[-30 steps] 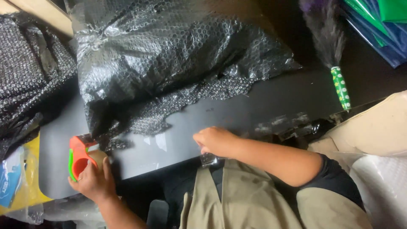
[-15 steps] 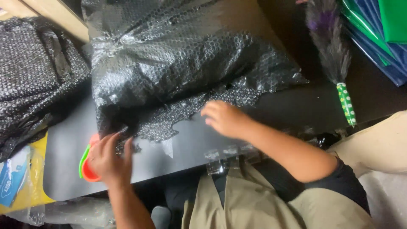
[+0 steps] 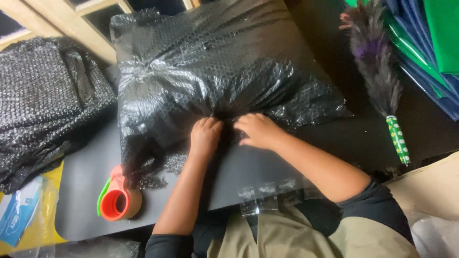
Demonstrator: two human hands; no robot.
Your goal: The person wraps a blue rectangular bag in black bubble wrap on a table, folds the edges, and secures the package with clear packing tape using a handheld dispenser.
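Note:
A big bundle wrapped in black bubble wrap (image 3: 215,71) lies on a dark grey table (image 3: 86,181). My left hand (image 3: 205,136) and my right hand (image 3: 258,130) both press on the bundle's near edge, side by side, fingers curled into the wrap. An orange tape dispenser with a green blade guard (image 3: 117,200) sits on the table to the left of my left arm, free of either hand. Several short strips of clear tape (image 3: 267,198) hang from the table's front edge near my lap.
Another heap of black bubble wrap (image 3: 43,114) lies at the left. A feather duster with a green dotted handle (image 3: 382,91) rests at the right, beside blue and green sheets (image 3: 430,43). A yellow packet (image 3: 24,215) sits at the lower left.
My left hand let go of the tape dispenser and moved right onto the bundle. My right hand moved up from the table edge to the bundle's near edge.

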